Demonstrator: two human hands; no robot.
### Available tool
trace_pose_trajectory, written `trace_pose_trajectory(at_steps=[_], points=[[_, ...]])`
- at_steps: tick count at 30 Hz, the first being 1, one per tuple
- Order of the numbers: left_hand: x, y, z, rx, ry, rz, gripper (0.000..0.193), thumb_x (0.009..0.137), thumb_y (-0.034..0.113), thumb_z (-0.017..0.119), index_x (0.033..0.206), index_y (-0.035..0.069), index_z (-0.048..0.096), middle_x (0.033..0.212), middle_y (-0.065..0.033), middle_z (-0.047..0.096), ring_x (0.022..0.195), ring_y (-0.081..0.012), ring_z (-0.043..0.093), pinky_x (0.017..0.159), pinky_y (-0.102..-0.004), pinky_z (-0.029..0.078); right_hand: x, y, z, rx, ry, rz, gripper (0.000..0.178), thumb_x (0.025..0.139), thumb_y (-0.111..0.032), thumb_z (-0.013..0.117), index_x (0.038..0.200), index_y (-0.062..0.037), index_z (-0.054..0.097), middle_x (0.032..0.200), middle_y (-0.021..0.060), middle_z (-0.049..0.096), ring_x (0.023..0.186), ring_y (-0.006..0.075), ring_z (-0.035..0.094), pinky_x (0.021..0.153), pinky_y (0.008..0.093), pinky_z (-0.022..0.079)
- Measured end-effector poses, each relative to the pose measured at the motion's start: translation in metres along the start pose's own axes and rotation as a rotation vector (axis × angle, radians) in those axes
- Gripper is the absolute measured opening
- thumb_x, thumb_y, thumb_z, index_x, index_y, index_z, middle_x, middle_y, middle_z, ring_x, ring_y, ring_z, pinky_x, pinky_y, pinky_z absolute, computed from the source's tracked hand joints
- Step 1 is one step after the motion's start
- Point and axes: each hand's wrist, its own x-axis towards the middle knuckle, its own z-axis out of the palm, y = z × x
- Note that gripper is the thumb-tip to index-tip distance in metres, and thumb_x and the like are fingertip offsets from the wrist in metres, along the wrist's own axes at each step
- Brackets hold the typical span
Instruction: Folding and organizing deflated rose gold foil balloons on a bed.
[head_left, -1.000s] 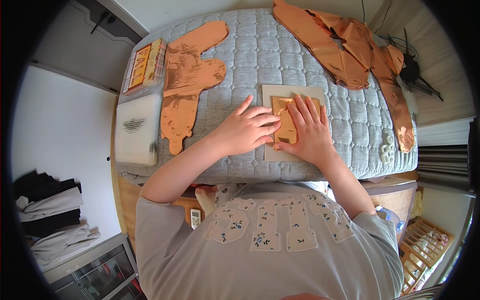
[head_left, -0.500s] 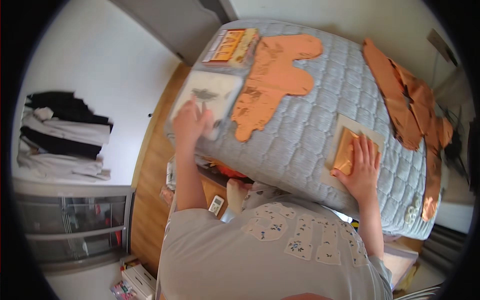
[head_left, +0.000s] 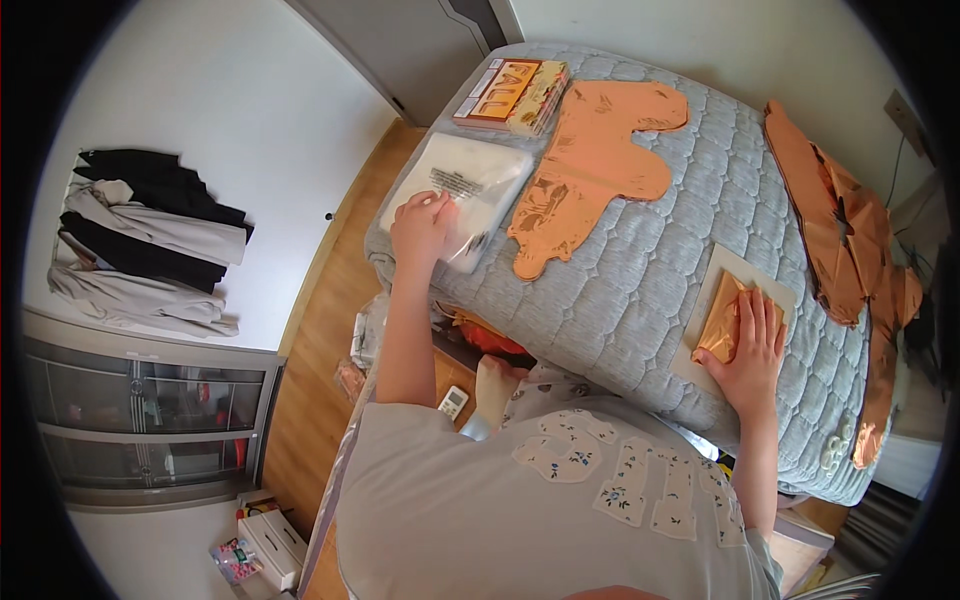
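Observation:
My left hand is on a stack of clear plastic bags at the bed's left edge. Its thumb and fingers are drawn together, pinching the film of the top bag beside a patch of dark print. My right hand lies flat, fingers stretched, over a folded copper-coloured foil piece. Under that foil is a grey cardboard sheet. Between the hands, farther back, a stack of flat orange-copper foil shapes with rounded lobes is spread on the quilted bed.
Printed boxes or packs sit at the bed's far left corner. Crumpled copper foil drapes along the right side. A white remote lies below the bed's near edge, beside my foot. Folded clothes and a glass-fronted cabinet are at the left.
The whole view has shifted, moving the scene rightward. My left hand's thumb and fingers have come together on the bag stack. My right hand stays flat on the folded foil.

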Motion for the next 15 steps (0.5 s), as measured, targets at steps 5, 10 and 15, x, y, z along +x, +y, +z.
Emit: trace_pose_trajectory(at_steps=[5,10,15], points=[[0.016,0.002,-0.021,-0.256,0.244,0.102,0.027,0.098,0.033,0.067,0.119,0.020,0.078,0.117,-0.0079,0.074,0.100,-0.0302,0.069,0.084,-0.0394,0.055,-0.001,-0.001,-0.003,0.024,-0.002,0.008,0.115,0.071,-0.069,0.078,0.160,-0.0103,0.036,0.167,0.0139,0.035,0.155,0.0364,0.028,0.125,0.0599,0.019],[0.008,0.071,-0.087,-0.424,0.533,0.102,0.027,0.101,0.015,0.066,0.126,0.008,0.074,0.089,-0.0046,0.068,0.071,-0.0141,0.060,0.068,-0.0282,0.049,-0.003,-0.001,-0.010,0.045,-0.043,0.029,0.115,0.070,-0.070,0.078,0.160,-0.0107,0.036,0.167,0.0136,0.035,0.155,0.0365,0.028,0.125,0.0590,0.019],[-0.027,0.137,-0.098,-0.834,0.310,0.181,0.031,0.101,0.007,0.063,0.131,0.005,0.071,0.082,0.0008,0.057,0.069,-0.0067,0.050,0.061,-0.0225,0.040,-0.021,-0.005,-0.018,0.078,-0.065,0.019,0.118,0.067,-0.070,0.081,0.159,-0.0103,0.038,0.165,0.0142,0.038,0.154,0.0377,0.029,0.125,0.0590,0.020]])
